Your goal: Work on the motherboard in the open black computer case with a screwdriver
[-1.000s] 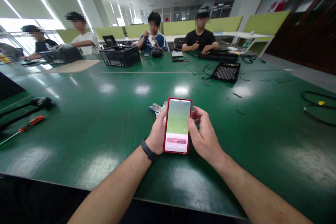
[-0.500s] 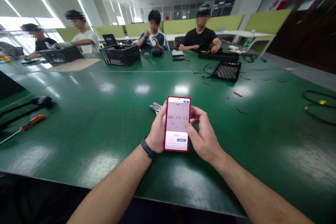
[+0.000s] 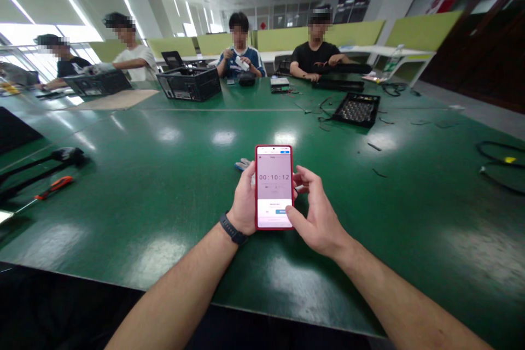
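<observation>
A phone in a red case (image 3: 274, 186) is upright above the green table (image 3: 164, 186), its screen showing 00:10:12. My left hand (image 3: 244, 205) grips its left edge; a dark band is on that wrist. My right hand (image 3: 315, 213) cups the phone's right side, with the thumb tip pressed on the screen's lower right. Behind the phone a white and blue glove (image 3: 244, 164) lies on the table, partly hidden.
An orange-handled screwdriver (image 3: 53, 188) and black tool handles (image 3: 61, 156) lie at the left. A black tray (image 3: 356, 110), loose wires and a cable coil (image 3: 498, 167) are on the right. Several people work at the far side beside a black computer case (image 3: 189, 84).
The phone screen went from a green picture to a timer reading 00:10:12. My right thumb slid down to the screen's lower right. Phone and hands rose slightly in view.
</observation>
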{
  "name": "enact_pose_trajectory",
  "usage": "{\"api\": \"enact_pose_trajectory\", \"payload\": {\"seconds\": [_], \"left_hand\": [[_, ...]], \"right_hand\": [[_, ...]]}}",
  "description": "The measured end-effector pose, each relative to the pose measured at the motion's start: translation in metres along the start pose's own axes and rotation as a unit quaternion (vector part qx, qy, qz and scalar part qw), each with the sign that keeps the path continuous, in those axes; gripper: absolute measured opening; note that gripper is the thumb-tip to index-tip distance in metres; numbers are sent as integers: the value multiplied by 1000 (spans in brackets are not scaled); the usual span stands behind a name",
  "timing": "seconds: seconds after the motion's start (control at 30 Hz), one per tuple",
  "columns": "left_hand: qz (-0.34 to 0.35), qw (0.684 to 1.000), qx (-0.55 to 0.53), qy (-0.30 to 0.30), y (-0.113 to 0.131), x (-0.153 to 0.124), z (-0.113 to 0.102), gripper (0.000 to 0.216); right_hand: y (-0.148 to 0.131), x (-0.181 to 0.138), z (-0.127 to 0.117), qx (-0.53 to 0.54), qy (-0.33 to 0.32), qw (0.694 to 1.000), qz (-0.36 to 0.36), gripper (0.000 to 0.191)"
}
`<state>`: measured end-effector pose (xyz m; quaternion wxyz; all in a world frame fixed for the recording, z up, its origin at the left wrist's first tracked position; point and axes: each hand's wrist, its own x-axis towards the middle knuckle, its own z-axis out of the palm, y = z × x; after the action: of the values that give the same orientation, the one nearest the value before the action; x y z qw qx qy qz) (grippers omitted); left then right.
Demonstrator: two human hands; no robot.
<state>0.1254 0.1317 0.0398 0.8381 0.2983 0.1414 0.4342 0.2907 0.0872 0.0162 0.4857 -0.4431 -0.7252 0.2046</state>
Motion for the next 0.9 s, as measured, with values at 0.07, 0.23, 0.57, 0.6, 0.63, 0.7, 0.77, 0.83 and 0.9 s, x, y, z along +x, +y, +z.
{"api": "enact_pose_trajectory", "payload": {"seconds": [0.07,0.23,0.57,0.6,0.63,0.7,0.77,0.83,0.9], "left_hand": [[1,1000,-3,5,0,0,0,70],[9,1000,-6,6,-1,1,-1,70],[7,1000,-7,4,-1,1,0,69],[8,1000,-9,3,-1,1,-1,69],[8,1000,-10,3,-1,1,-1,69],[5,1000,-11,5,0,1,0,69],[0,1000,-9,7,0,0,0,69],[-1,1000,-10,8,1,0,2,69],[0,1000,-15,14,1,-1,3,69]], "right_hand": [[-1,-1,0,-1,-6,1000,-1,78],[-2,-1,0,-7,-10,1000,-5,82],[-1,1,2,-32,-1,999,9,82],[-2,1,2,-34,0,999,9,82],[-2,0,2,-35,1,999,9,83],[-3,0,2,-40,2,999,7,83],[-4,0,2,-43,4,999,4,82],[-4,0,2,-44,4,999,4,82],[-4,0,2,-43,4,999,4,82]]}}
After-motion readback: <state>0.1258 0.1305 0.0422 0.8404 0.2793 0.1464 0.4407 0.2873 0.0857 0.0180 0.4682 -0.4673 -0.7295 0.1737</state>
